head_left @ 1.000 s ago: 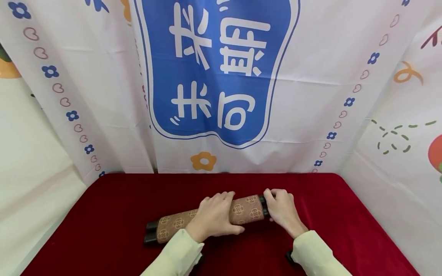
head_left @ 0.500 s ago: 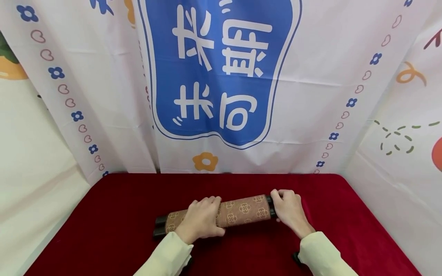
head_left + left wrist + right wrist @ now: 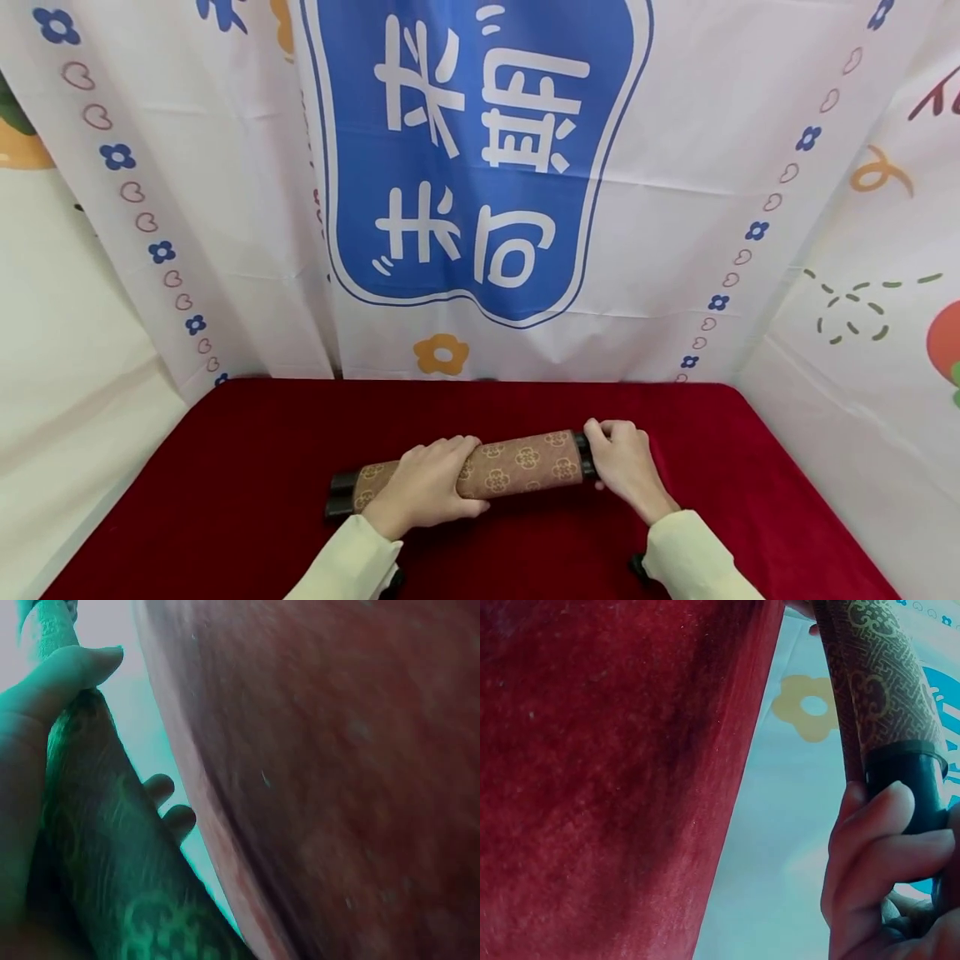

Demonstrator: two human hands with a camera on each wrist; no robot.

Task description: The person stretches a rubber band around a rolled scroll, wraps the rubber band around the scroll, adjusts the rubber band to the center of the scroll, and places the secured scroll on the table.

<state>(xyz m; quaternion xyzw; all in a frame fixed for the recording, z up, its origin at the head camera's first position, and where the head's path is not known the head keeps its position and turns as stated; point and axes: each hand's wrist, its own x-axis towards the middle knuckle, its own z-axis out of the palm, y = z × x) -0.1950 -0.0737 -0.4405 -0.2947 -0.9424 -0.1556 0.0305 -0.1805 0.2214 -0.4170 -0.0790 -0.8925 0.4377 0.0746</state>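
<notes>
A rolled scroll (image 3: 527, 461) in brown patterned cloth, with paired black rod ends (image 3: 342, 495) at its left, slants slightly upward to the right in the head view. My left hand (image 3: 426, 487) wraps around its left-middle part from above. At the right end, my right hand (image 3: 624, 461) grips the black rod ends. In the left wrist view, the left thumb (image 3: 86, 666) lies over the scroll (image 3: 150, 877), and two fingertips show past its far side. Curled fingers (image 3: 870, 859) hold a black rod end (image 3: 905, 780) in the right wrist view.
Beneath the scroll lies a table covered in red velvet (image 3: 225, 450). A white printed curtain (image 3: 675, 208) with a blue sign (image 3: 457, 167) hangs behind the table. White cloth walls (image 3: 67, 333) stand at both sides.
My left hand has slid left along the scroll, uncovering more of its right part. The scroll and my right hand have shifted slightly right. The right hand keeps its grip.
</notes>
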